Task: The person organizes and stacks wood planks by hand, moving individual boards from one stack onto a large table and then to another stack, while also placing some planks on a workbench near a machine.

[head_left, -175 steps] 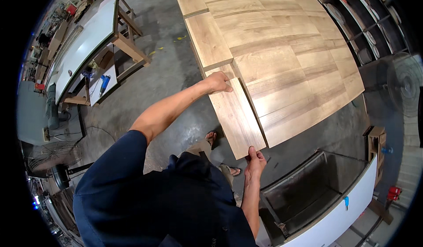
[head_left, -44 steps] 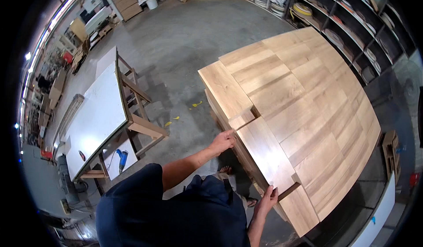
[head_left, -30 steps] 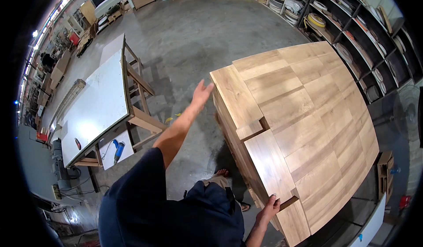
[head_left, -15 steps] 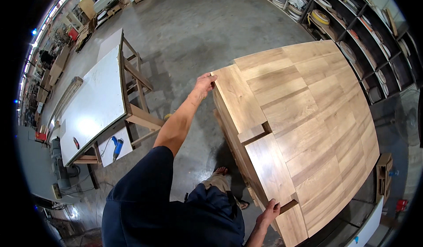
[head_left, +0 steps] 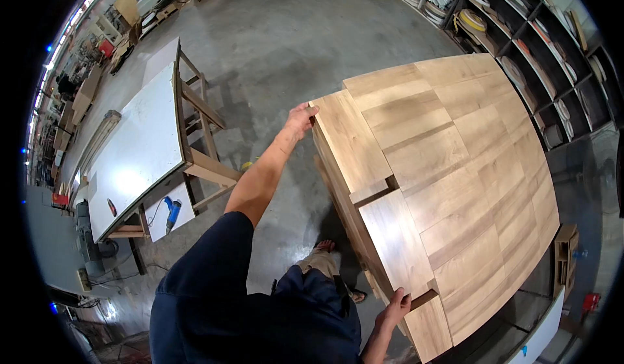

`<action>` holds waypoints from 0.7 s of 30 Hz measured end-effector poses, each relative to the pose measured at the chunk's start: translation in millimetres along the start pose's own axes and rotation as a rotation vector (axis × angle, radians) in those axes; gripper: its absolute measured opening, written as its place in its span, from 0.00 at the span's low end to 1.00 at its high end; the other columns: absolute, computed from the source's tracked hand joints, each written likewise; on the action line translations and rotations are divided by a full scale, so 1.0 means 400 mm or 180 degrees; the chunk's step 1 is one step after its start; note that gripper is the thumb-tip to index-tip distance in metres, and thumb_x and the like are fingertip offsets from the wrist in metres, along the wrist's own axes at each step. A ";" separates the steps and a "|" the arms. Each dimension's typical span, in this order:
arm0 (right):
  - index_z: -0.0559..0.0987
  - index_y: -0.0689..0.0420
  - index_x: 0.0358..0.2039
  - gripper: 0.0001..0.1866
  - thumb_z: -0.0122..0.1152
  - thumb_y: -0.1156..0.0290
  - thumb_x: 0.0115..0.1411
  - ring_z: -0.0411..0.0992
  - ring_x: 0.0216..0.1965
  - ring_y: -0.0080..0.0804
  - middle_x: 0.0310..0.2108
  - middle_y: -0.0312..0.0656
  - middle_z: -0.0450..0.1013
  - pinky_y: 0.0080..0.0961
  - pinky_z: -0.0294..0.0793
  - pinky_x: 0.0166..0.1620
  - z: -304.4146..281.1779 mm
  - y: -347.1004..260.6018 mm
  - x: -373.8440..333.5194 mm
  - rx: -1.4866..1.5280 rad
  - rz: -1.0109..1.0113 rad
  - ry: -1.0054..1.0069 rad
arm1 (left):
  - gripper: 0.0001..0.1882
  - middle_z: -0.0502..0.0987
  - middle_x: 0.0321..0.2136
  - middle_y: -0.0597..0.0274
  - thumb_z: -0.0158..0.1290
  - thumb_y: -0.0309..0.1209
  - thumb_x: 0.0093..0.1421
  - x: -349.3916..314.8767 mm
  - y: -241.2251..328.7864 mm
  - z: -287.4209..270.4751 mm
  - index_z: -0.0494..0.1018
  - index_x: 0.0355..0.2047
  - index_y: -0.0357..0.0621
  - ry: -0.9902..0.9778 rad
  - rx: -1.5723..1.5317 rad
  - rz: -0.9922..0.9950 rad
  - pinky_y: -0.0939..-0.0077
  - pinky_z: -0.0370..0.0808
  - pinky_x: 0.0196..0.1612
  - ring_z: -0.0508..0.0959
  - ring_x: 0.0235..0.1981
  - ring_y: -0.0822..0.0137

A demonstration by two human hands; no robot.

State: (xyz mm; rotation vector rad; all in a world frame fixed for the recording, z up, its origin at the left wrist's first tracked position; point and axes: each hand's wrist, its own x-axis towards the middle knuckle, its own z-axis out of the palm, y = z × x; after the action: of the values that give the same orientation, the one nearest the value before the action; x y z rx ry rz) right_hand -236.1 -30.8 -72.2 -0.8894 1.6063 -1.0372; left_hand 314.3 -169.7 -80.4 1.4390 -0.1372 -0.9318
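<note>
A broad stack of light wood-grain boards [head_left: 461, 169] fills the right half of the head view, its top layer laid out in rows. Along the side closest to me, several boards are out of line, with dark gaps between them. My left hand [head_left: 301, 119] is closed on the far left corner of a wood-grain board [head_left: 351, 140], thumb near the top face. At the near end, my right hand [head_left: 395, 308] grips the edge of a shinier board [head_left: 396, 240], close to a notch-like gap. The fingers under both edges are partly hidden.
To the left stands a white-topped workbench [head_left: 140, 146] on wooden legs. A blue power tool [head_left: 173, 213] lies on a lower white shelf. Dark shelving [head_left: 520, 45] with coiled rolls lines the far right. A white panel [head_left: 546, 331] leans at the lower right.
The view has shifted very slightly. Both hands keep the same places on the boards.
</note>
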 end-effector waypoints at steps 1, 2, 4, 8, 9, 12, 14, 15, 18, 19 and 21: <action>0.72 0.59 0.33 0.10 0.56 0.65 0.61 0.55 0.25 0.16 0.24 0.27 0.61 0.19 0.55 0.29 0.001 -0.001 -0.001 0.0074 -0.0002 -0.0016 | 0.14 0.77 0.33 0.69 0.55 0.32 0.56 0.005 -0.001 0.001 0.73 0.43 0.48 0.0016 0.0037 -0.0011 0.75 0.72 0.40 0.76 0.33 0.73; 0.74 0.61 0.39 0.12 0.57 0.65 0.61 0.57 0.26 0.17 0.26 0.28 0.65 0.19 0.57 0.30 0.008 0.001 0.001 0.0187 0.0003 0.0037 | 0.14 0.77 0.33 0.69 0.55 0.32 0.56 0.009 0.001 -0.002 0.73 0.44 0.48 -0.0018 0.0028 -0.0021 0.75 0.72 0.41 0.76 0.33 0.73; 0.74 0.61 0.41 0.13 0.57 0.65 0.61 0.59 0.28 0.18 0.28 0.30 0.67 0.19 0.59 0.32 0.012 -0.003 -0.002 0.0161 -0.0027 0.0072 | 0.14 0.77 0.34 0.69 0.55 0.33 0.56 0.012 0.007 -0.003 0.72 0.44 0.48 -0.0056 0.0048 -0.0035 0.76 0.73 0.41 0.76 0.33 0.73; 0.72 0.64 0.45 0.16 0.57 0.66 0.61 0.66 0.36 0.22 0.37 0.35 0.72 0.20 0.64 0.40 0.001 -0.003 -0.007 0.0079 0.0117 0.0050 | 0.13 0.76 0.33 0.68 0.55 0.32 0.57 0.009 0.000 -0.010 0.72 0.43 0.47 -0.0073 0.0056 -0.0028 0.75 0.73 0.38 0.76 0.32 0.73; 0.72 0.65 0.46 0.18 0.57 0.66 0.61 0.67 0.38 0.23 0.40 0.37 0.72 0.20 0.65 0.42 -0.005 0.003 -0.005 0.0096 0.0159 -0.0124 | 0.13 0.76 0.32 0.67 0.54 0.31 0.57 0.017 0.002 -0.023 0.72 0.43 0.46 -0.0002 0.0128 0.0002 0.75 0.73 0.36 0.75 0.32 0.73; 0.70 0.68 0.47 0.19 0.57 0.68 0.60 0.67 0.41 0.26 0.41 0.41 0.72 0.21 0.65 0.45 0.026 -0.063 -0.027 0.0179 0.0245 0.0135 | 0.29 0.71 0.42 0.59 0.58 0.42 0.54 0.006 -0.019 -0.003 0.64 0.50 0.39 0.0148 0.0213 0.0337 0.74 0.70 0.39 0.72 0.39 0.67; 0.69 0.70 0.48 0.21 0.58 0.68 0.60 0.66 0.42 0.26 0.42 0.42 0.71 0.22 0.65 0.46 0.015 -0.049 -0.016 0.0233 0.0292 0.0038 | 0.45 0.60 0.58 0.47 0.58 0.49 0.52 -0.031 -0.049 0.015 0.51 0.62 0.37 0.0875 0.0133 0.0220 0.63 0.63 0.55 0.63 0.57 0.54; 0.69 0.71 0.48 0.22 0.58 0.68 0.60 0.66 0.42 0.26 0.42 0.43 0.71 0.22 0.65 0.46 0.006 -0.037 -0.006 0.0265 0.0317 -0.0035 | 0.29 0.62 0.40 0.59 0.55 0.49 0.55 -0.078 -0.071 0.028 0.60 0.46 0.41 0.1033 0.0139 0.0423 0.70 0.63 0.42 0.63 0.40 0.65; 0.72 0.68 0.46 0.18 0.58 0.70 0.60 0.67 0.39 0.25 0.39 0.40 0.73 0.21 0.66 0.44 0.037 -0.054 -0.018 0.0132 0.0220 0.0211 | 0.19 0.62 0.20 0.72 0.50 0.49 0.60 -0.249 -0.171 -0.002 0.65 0.22 0.49 0.0539 0.0217 0.0754 0.74 0.62 0.29 0.62 0.25 0.74; 0.72 0.68 0.46 0.18 0.58 0.70 0.60 0.67 0.39 0.25 0.39 0.40 0.73 0.21 0.66 0.44 0.030 -0.049 -0.018 0.0147 0.0239 0.0250 | 0.18 0.62 0.20 0.72 0.49 0.48 0.60 -0.341 -0.194 0.026 0.65 0.21 0.50 0.0312 0.0282 0.0738 0.75 0.62 0.28 0.62 0.24 0.75; 0.72 0.68 0.45 0.17 0.57 0.71 0.60 0.68 0.38 0.25 0.39 0.40 0.73 0.21 0.67 0.44 0.039 -0.050 -0.016 0.0282 0.0188 0.0219 | 0.15 0.66 0.24 0.72 0.49 0.44 0.62 -0.489 -0.248 0.061 0.67 0.25 0.48 -0.0607 0.0792 0.1215 0.78 0.65 0.31 0.65 0.27 0.76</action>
State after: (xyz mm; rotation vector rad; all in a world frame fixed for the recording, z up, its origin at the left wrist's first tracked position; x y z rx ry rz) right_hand -218.3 -35.4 -53.7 -0.7498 1.6209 -1.0990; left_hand 126.0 -54.8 -76.5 1.4793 -0.6665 -0.7505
